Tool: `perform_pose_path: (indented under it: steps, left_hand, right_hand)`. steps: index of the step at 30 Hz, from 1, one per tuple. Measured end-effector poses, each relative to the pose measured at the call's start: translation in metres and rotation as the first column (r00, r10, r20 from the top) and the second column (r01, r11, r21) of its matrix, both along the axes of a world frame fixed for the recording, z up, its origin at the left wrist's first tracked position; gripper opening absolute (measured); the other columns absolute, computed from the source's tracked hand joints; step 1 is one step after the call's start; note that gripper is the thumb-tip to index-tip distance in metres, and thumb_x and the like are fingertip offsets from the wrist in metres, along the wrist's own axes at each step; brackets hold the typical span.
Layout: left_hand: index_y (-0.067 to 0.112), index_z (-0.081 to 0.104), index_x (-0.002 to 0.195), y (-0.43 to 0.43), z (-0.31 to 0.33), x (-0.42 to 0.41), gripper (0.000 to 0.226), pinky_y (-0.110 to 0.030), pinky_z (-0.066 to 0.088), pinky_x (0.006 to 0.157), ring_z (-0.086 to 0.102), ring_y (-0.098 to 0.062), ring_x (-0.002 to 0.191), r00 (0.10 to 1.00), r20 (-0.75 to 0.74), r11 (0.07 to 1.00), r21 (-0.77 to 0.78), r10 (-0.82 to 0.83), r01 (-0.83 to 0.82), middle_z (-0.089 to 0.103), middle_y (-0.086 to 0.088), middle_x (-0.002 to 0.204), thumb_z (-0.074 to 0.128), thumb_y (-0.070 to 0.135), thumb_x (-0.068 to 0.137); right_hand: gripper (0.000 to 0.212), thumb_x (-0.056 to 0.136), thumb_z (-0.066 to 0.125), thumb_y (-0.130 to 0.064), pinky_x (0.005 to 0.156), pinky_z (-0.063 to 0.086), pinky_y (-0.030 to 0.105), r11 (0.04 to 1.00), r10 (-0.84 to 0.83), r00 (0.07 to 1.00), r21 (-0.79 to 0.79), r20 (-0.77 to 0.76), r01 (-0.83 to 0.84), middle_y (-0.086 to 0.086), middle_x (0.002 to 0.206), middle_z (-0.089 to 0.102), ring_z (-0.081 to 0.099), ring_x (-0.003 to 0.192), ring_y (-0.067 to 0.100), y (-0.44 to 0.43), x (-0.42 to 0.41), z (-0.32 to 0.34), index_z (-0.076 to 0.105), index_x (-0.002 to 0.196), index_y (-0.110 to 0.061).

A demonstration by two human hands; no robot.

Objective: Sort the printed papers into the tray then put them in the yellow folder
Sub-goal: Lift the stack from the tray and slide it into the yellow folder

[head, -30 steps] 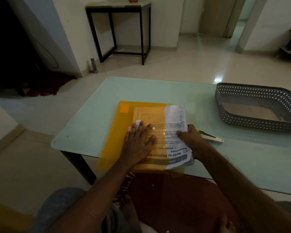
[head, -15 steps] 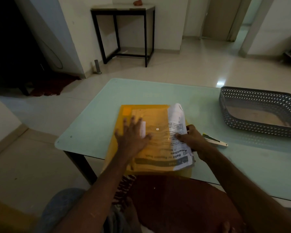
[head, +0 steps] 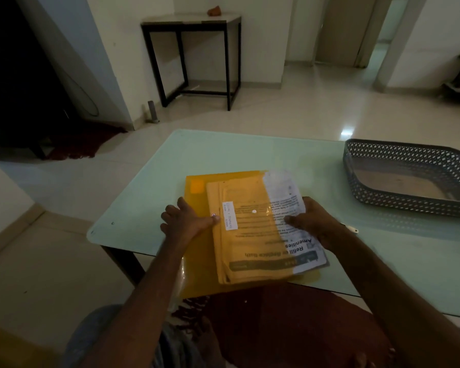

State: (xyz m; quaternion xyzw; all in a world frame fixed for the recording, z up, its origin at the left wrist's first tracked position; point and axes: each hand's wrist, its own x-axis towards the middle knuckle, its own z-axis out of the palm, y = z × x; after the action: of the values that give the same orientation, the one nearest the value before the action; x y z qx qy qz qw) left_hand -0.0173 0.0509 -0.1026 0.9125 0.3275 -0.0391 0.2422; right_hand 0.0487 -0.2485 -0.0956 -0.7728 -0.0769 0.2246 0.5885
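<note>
The stack of white printed papers (head: 282, 189) lies half inside the translucent yellow plastic folder (head: 197, 261) at the near edge of the pale glass table (head: 250, 155), with its right part sticking out. Your right hand (head: 316, 224) pinches that part, thumb on top. Your left hand (head: 189, 221) presses the folder with spread fingers. The grey perforated tray (head: 409, 152) stands well apart on the right.

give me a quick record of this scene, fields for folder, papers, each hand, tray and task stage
folder: yellow folder lies flat on the glass table, its near edge overhanging
papers: printed papers partly inside the folder, right side sticking out
left hand: left hand rests on the folder's left part, fingers spread
right hand: right hand grips the papers' exposed right edge
tray: grey mesh tray at the table's right, no papers in it
task stage: papers not yet fully in the folder
</note>
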Motion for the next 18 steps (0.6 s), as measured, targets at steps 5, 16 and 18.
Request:
perform_pose_path:
  steps: [5, 16, 18]
  left_hand:
    - [0.032, 0.006, 0.155, 0.011, 0.028, 0.022, 0.13, -0.059, 0.02, 0.111, 0.017, -0.03, 0.147, 0.948, 0.18, 0.956, 0.181, -0.262, 0.23, 0.013, -0.008, 0.161, 0.065, 0.089, 0.055]
    - [0.01, 0.065, 0.123, 0.053, 0.054, 0.03, 0.084, -0.05, 0.055, 0.094, 0.071, -0.028, 0.104, 0.928, 0.235, 0.583, -0.726, -0.288, 0.365, 0.073, -0.009, 0.114, 0.093, 0.049, 0.055]
    - [0.007, 0.066, 0.123, 0.051, 0.061, 0.025, 0.073, -0.052, 0.054, 0.095, 0.071, -0.029, 0.104, 0.913, 0.339, 0.543, -0.734, -0.229, 0.408, 0.074, -0.01, 0.113, 0.092, 0.038, 0.062]
  right_hand:
    - [0.048, 0.083, 0.078, -0.002, 0.064, 0.061, 0.034, 0.994, 0.07, 0.993, -0.087, 0.095, -0.062, 0.016, 0.104, 0.073, 0.077, 0.083, 0.026, -0.015, 0.015, 0.042, 0.052, 0.123, -0.009]
    - [0.052, 0.089, 0.075, -0.007, 0.067, 0.064, 0.038, 0.853, 0.48, 0.865, -0.311, 0.148, -0.42, 0.012, 0.116, 0.072, 0.075, 0.095, 0.032, 0.013, 0.05, 0.125, 0.05, 0.133, -0.015]
    - [0.053, 0.087, 0.077, -0.009, 0.066, 0.064, 0.037, 0.851, 0.478, 0.855, -0.349, 0.203, -0.393, 0.008, 0.114, 0.072, 0.076, 0.093, 0.029, 0.019, 0.049, 0.141, 0.052, 0.133, -0.019]
